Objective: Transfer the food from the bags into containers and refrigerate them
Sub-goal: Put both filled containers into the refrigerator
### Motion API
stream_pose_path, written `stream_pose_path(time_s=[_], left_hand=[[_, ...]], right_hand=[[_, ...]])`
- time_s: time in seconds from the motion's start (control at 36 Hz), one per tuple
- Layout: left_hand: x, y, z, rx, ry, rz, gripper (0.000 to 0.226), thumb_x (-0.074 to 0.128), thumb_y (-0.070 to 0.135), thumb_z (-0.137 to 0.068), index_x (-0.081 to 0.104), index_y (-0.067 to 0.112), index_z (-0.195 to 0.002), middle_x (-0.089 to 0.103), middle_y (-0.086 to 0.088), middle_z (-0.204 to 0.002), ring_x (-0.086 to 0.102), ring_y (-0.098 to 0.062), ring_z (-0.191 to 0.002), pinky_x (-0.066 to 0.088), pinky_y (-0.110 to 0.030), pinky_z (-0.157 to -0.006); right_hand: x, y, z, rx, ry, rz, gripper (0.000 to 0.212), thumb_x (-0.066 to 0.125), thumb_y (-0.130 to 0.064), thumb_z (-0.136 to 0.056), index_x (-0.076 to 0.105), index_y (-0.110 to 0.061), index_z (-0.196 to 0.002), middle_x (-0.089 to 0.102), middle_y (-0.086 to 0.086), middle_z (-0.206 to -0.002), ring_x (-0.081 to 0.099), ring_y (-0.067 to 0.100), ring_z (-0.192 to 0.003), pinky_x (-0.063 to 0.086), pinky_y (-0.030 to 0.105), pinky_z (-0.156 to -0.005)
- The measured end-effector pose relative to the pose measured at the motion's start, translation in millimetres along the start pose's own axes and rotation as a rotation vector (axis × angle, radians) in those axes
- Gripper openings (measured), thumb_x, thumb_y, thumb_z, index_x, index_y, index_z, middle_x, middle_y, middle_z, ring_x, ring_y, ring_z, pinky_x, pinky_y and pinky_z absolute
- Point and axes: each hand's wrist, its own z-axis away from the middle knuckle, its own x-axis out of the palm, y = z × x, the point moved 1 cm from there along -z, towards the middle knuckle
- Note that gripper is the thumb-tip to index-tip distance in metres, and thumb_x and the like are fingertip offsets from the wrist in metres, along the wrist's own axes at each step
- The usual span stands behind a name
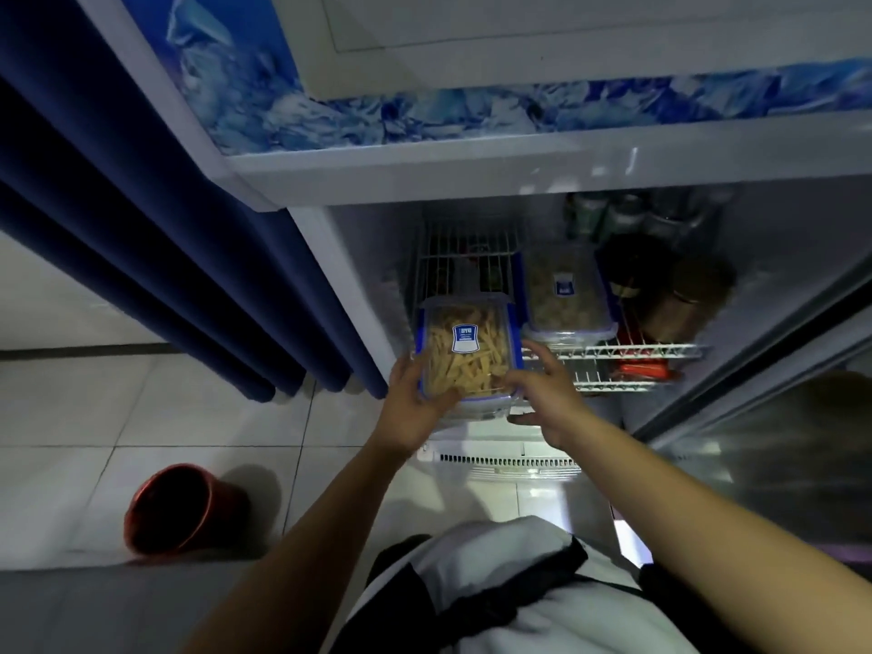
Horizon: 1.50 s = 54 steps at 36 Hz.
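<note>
A clear container with a blue-clipped lid, full of yellow stick-shaped food, sits at the front left of the fridge's white wire shelf. My left hand grips its near left corner. My right hand holds its right side, fingers spread along the edge. A second, similar container with pale food rests on the shelf just right of it and farther back.
The fridge stands open, its glass door swung out at right. Jars and cans crowd the shelf's back right. A blue curtain hangs at left. A red bucket lies on the tiled floor.
</note>
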Motion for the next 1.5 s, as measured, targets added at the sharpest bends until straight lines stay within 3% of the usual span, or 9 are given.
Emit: stream_pose_path(time_s=[0.08,0.14,0.36,0.5,0.61,0.72,0.89,1.14,1.5], left_hand=[[11.6,-13.2,1.9,0.077,-0.064,-0.563,0.090,0.074,0.053,-0.084,0.024,0.035,-0.158,0.007,-0.003,-0.168,0.007,-0.027,-0.153,0.015,-0.046,-0.125],[18.7,-16.7,3.3,0.118,-0.047,-0.867,0.084,0.063,0.052,-0.091,0.015,0.041,-0.159,0.000,0.001,-0.170,-0.005,-0.027,-0.155,0.001,-0.048,-0.123],[32.6,0.8,-20.4,0.291,-0.011,-1.160,0.055,0.053,0.018,-0.099,0.040,0.025,-0.152,0.043,-0.005,-0.157,0.033,-0.030,-0.148,0.016,-0.047,-0.123],[32.9,10.9,-41.2,0.407,0.028,-1.174,0.052,0.055,-0.001,-0.087,0.060,0.016,-0.136,0.059,-0.010,-0.142,0.049,-0.034,-0.137,0.041,-0.053,-0.109],[34.2,12.7,-57.5,0.391,0.050,-1.179,0.060,0.052,-0.004,-0.087,0.053,0.020,-0.142,0.053,-0.007,-0.149,0.049,-0.030,-0.137,0.042,-0.048,-0.110],[36.5,13.2,-74.1,0.281,0.002,-1.194,0.064,0.053,0.004,-0.090,0.042,0.027,-0.149,0.051,-0.005,-0.149,0.045,-0.029,-0.138,0.032,-0.045,-0.117],[51.9,8.9,-94.6,0.050,-0.178,-1.269,0.086,0.056,0.022,-0.097,0.000,0.023,-0.162,0.001,-0.011,-0.170,0.002,-0.034,-0.156,0.000,-0.049,-0.126],[65.0,-13.4,-74.0,0.019,-0.114,-1.161,0.093,0.066,0.023,-0.088,0.007,0.019,-0.160,0.010,-0.013,-0.168,0.006,-0.037,-0.154,0.011,-0.049,-0.126],[72.9,-3.4,-77.1,-0.080,-0.119,-1.180,0.094,0.062,0.040,-0.092,0.000,0.025,-0.161,-0.001,-0.009,-0.170,-0.007,-0.034,-0.155,-0.007,-0.057,-0.123]], right_hand=[[0.7,-3.9,-4.0,0.003,0.001,-0.007,0.072,0.067,-0.005,-0.077,0.050,-0.045,-0.134,0.057,0.013,-0.131,0.061,0.032,-0.110,0.056,0.043,-0.071],[1.7,-6.7,-6.0,-0.010,-0.001,0.007,0.073,0.067,-0.005,-0.077,0.049,-0.045,-0.135,0.058,0.012,-0.131,0.061,0.030,-0.106,0.055,0.038,-0.064],[-10.7,-12.9,-16.1,0.000,-0.071,0.076,0.071,0.072,-0.013,-0.085,0.042,-0.044,-0.143,0.062,0.004,-0.119,0.062,0.022,-0.101,0.061,0.052,-0.080],[-24.8,-20.5,-13.4,-0.067,-0.118,0.217,0.068,0.070,-0.019,-0.088,0.042,-0.043,-0.145,0.060,0.001,-0.126,0.061,0.016,-0.105,0.057,0.038,-0.076],[-43.0,-30.4,-11.8,-0.394,0.039,0.548,0.061,0.069,-0.019,-0.090,0.046,-0.027,-0.146,0.046,0.002,-0.144,0.050,0.014,-0.117,0.042,0.027,-0.090],[-60.4,-40.6,-21.3,-0.463,0.101,1.021,0.069,0.065,-0.037,-0.091,0.034,-0.030,-0.153,0.026,0.005,-0.161,0.024,0.030,-0.147,0.030,0.043,-0.115],[-59.9,-40.7,-39.0,-0.190,0.039,1.295,0.075,0.053,-0.046,-0.095,0.014,-0.032,-0.158,0.004,-0.003,-0.168,-0.006,0.029,-0.153,0.016,0.064,-0.117],[-66.7,-27.8,-44.2,-0.244,0.060,1.391,0.084,0.061,-0.041,-0.091,0.011,-0.036,-0.158,0.011,-0.003,-0.165,-0.005,0.030,-0.153,0.022,0.070,-0.112],[-54.6,-22.1,-48.7,-0.256,0.080,1.366,0.088,0.064,-0.044,-0.088,0.014,-0.028,-0.158,0.013,0.002,-0.164,-0.008,0.037,-0.152,0.032,0.053,-0.113]])
